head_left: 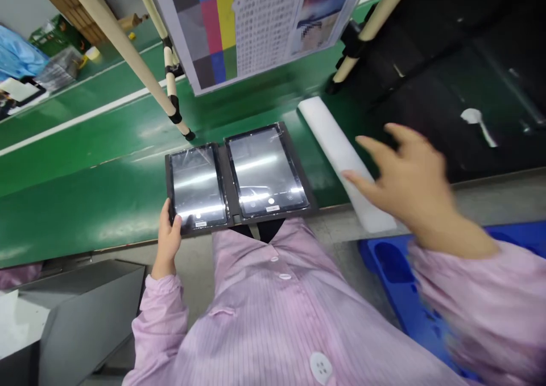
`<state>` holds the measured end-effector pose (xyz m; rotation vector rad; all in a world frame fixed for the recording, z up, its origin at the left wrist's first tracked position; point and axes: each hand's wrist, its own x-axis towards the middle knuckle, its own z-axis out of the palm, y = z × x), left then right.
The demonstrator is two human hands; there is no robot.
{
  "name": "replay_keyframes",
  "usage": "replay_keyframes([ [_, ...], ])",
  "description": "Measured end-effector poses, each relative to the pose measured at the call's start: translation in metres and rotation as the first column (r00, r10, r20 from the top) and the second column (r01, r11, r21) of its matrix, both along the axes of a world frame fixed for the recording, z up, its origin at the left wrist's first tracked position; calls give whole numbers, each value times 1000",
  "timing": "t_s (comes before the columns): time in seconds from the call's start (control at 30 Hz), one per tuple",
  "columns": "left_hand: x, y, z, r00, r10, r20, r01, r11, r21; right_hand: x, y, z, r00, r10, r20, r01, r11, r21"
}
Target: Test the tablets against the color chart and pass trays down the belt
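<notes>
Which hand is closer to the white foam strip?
Right. The right hand is just over the white foam strip, fingers spread; the left hand is off to the side, gripping a corner of the tablet tray.

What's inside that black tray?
Two glossy screens lie side by side in the black tray. The left hand covers its near corner; whatever lies beneath the screens cannot be seen.
</notes>
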<state>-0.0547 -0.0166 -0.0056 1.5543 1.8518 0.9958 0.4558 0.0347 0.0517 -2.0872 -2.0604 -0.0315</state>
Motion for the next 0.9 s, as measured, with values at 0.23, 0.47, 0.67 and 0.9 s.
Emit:
replay_keyframes([
  [0.23,7,-23,5,965,-187,-186,194,981,21,1,1,-36,988,-109,-109,113,993,31],
  [0.47,5,-31,11,908,-275,-318,267,961,-70,-51,38,-10,783,595,-181,-559,801,213],
  [0.67,-4,-34,17,894,-257,-366,256,965,-52,-60,60,-36,802,575,-160,-552,816,171],
  [0.9,25,-43,60,753,-304,-583,342,939,-48,-61,47,-31,808,583,-83,-559,803,205],
])
